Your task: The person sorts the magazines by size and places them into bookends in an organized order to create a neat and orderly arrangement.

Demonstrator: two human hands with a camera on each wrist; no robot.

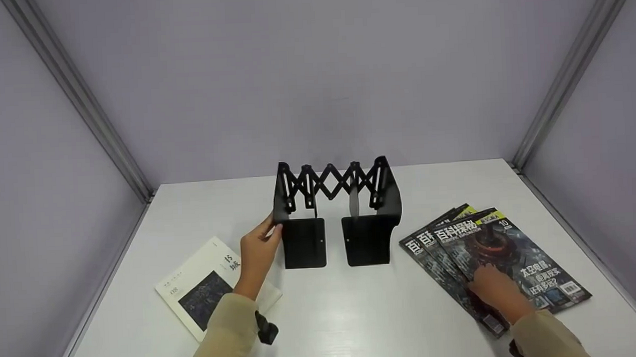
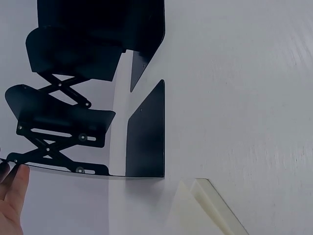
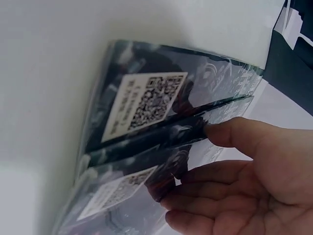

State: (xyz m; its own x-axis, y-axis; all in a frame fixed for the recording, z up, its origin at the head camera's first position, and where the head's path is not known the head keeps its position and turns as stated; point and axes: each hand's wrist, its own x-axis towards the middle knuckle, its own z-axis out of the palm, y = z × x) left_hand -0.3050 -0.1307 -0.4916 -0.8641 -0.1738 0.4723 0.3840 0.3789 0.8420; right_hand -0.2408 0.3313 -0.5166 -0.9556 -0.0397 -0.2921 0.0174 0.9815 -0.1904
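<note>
A black expandable bookend (image 1: 305,243) with a scissor-link back stands at the middle of the table. My left hand (image 1: 259,251) pinches the edge of its left side panel between thumb and fingers; in the left wrist view those fingertips (image 2: 20,178) are at the panel's rim. On the right lie several fanned, overlapping magazines (image 1: 536,255) with dark covers, in glossy clear wrapping in the right wrist view. My right hand (image 1: 497,288) is over them, thumb touching a cover near an overlapping edge, fingers loosely bent beside it and gripping nothing.
A white book (image 1: 196,267) with a dark square on its cover lies on the left, partly under my left forearm. The white table (image 1: 334,312) is bounded by grey walls (image 1: 324,81) at the back and both sides.
</note>
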